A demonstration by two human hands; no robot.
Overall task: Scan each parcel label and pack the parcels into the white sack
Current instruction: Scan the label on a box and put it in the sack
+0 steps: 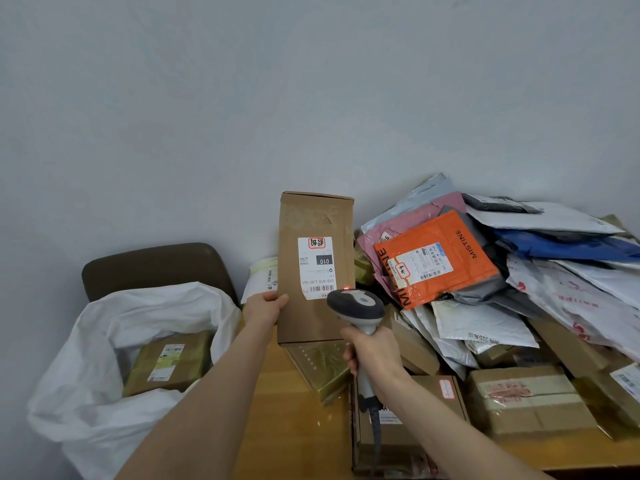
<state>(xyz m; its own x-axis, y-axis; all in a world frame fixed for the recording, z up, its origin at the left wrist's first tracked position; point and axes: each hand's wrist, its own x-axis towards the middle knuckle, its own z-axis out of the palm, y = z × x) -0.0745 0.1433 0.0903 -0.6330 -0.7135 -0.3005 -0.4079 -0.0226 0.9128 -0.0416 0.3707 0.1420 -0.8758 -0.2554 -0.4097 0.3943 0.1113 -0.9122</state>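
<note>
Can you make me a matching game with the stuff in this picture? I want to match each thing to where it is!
Things:
1. tall brown box
2. scanner
3. orange bag
4. taped box

Places:
A. inside the white sack
B. gripped in the right hand
C. lying on the parcel heap
D. held upright in the left hand

Right pairs: 1-D, 2-B, 3-C, 4-A

Soft even daylight, faint shadows; wide-angle bowing at edges — sharp centre
</note>
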